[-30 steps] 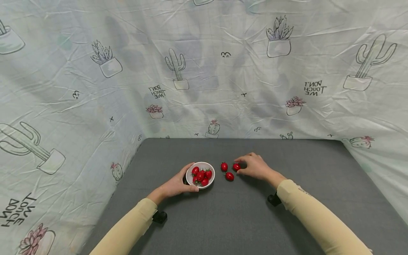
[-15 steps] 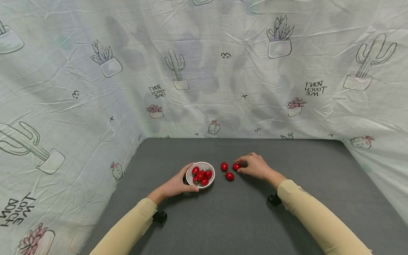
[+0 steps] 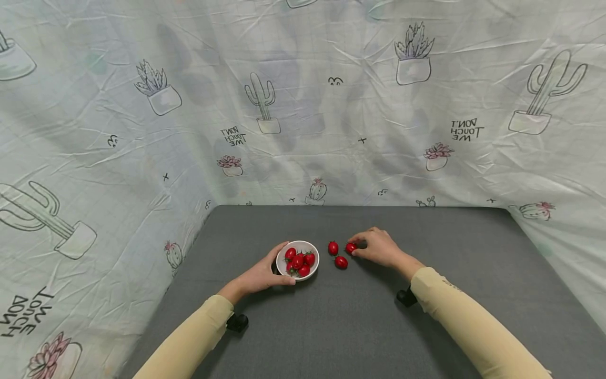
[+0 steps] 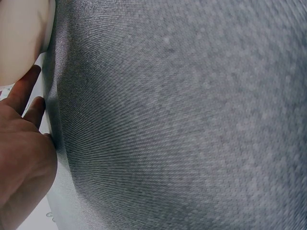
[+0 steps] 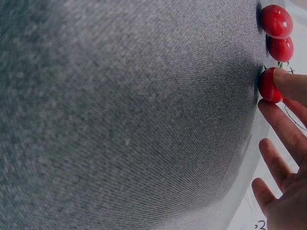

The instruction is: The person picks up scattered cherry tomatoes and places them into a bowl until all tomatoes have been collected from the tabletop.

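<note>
My left hand (image 3: 258, 275) grips the side of a white bowl (image 3: 301, 245), thumb along its near rim and fingers round its left side. Several red cherry tomatoes (image 3: 298, 261) with green stems lie inside it. In the left wrist view, fingertips touch the underside of the bowl (image 4: 21, 38). To the right of the bowl, my right hand (image 3: 380, 248) pinches a cherry tomato (image 5: 267, 87) between thumb and fingers, low over the table. Two loose cherry tomatoes lie just left of that hand, one farther back (image 3: 333, 248) and one nearer (image 3: 341, 262).
A dark grey cloth-covered table (image 3: 322, 326) spreads under both hands. Behind it and to the left hangs a pale curtain (image 3: 303, 105) printed with potted cacti. A black wrist camera (image 3: 237, 322) sits under the left forearm, another (image 3: 406, 297) under the right.
My right thumb has come in against the cherry tomato, which has shifted very slightly. The left hand and the bowl stay where they were.
</note>
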Demonstrator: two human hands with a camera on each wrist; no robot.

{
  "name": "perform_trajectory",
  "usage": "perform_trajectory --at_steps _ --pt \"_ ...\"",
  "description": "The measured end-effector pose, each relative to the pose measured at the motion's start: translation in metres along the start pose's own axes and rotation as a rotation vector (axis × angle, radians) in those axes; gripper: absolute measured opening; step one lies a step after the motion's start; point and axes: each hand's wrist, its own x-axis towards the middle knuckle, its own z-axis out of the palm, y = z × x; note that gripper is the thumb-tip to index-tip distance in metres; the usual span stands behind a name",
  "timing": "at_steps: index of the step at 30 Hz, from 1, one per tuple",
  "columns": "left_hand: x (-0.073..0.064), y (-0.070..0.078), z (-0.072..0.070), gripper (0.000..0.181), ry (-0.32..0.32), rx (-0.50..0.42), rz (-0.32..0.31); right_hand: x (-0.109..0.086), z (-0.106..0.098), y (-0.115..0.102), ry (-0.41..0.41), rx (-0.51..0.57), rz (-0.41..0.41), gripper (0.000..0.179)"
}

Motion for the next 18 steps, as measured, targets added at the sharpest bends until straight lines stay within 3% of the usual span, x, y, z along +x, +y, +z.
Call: perform_trajectory --at_steps 18 --pt "-0.0006 -0.0007 -0.0004 0.106 0.012 0.002 -0.023 0.0002 0.0023 0.0007 0.026 -0.017 -0.014 0.027"
